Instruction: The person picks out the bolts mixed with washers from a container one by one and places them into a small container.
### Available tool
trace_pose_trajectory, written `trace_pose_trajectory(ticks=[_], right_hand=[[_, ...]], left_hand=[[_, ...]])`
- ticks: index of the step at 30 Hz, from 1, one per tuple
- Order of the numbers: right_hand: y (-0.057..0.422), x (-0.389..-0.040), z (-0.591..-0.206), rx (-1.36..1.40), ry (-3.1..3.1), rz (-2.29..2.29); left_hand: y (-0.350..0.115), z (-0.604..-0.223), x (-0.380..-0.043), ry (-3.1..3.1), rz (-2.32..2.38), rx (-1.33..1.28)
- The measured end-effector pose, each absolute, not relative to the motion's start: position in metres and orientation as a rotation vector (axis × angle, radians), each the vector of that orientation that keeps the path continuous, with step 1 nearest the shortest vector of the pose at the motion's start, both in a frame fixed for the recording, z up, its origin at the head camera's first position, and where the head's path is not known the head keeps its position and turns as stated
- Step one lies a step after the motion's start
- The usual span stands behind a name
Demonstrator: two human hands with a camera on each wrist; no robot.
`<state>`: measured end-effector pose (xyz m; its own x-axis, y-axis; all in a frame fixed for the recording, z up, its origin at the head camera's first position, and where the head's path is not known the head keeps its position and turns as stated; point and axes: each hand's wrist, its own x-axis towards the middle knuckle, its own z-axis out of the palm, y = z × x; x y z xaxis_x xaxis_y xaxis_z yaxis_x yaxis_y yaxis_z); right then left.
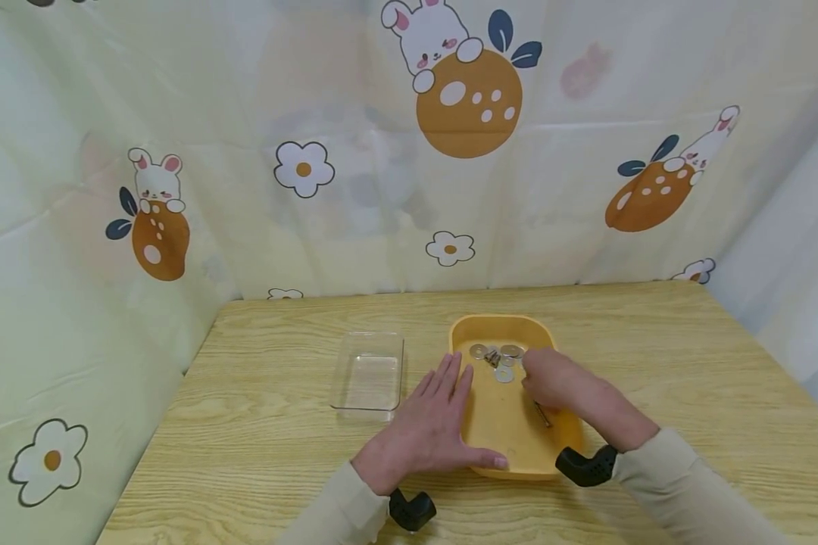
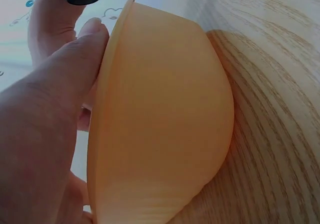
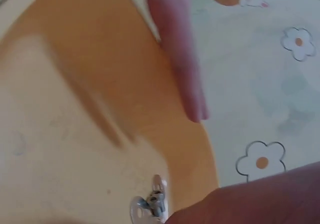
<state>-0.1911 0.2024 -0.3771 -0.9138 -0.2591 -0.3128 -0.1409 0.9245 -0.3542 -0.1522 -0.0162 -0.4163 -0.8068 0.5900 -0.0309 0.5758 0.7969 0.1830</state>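
An orange tray (image 1: 511, 454) holds several flat metal washers (image 1: 504, 374) and a small cluster of screws (image 1: 493, 358) near its far end. My left hand (image 1: 429, 431) rests along the tray's left rim, fingers straight and thumb over the near edge. In the left wrist view, the thumb (image 2: 90, 48) lies along the rim, beside the tray's outer wall (image 2: 165, 103). My right hand (image 1: 552, 378) reaches into the tray's right side, next to the washers, its fingers bent downward. Its fingertips are hidden, and I cannot tell whether they pinch anything. A long screw (image 1: 543, 415) shows just below that hand.
Left of the tray, a clear plastic box (image 1: 371, 382) stands on the wood-grain table (image 1: 266, 424). Behind the table hangs a patterned curtain (image 1: 354, 227) with rabbits and flowers. Black wrist mounts (image 1: 586, 465) sit at both cuffs.
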Motion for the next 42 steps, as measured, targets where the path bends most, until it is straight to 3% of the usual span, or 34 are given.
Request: trace_pose_trajectory(ticks=[21, 42], right_hand=[[0.191, -0.184, -0.398, -0.467, 2.899, -0.174], [0.180, -0.167, -0.399, -0.418, 2.803, -0.106]], left_hand=[[-0.021, -0.413, -0.150, 2.856, 0.370, 0.936], [-0.020, -0.416, -0.145, 2.934, 0.297, 0.888]])
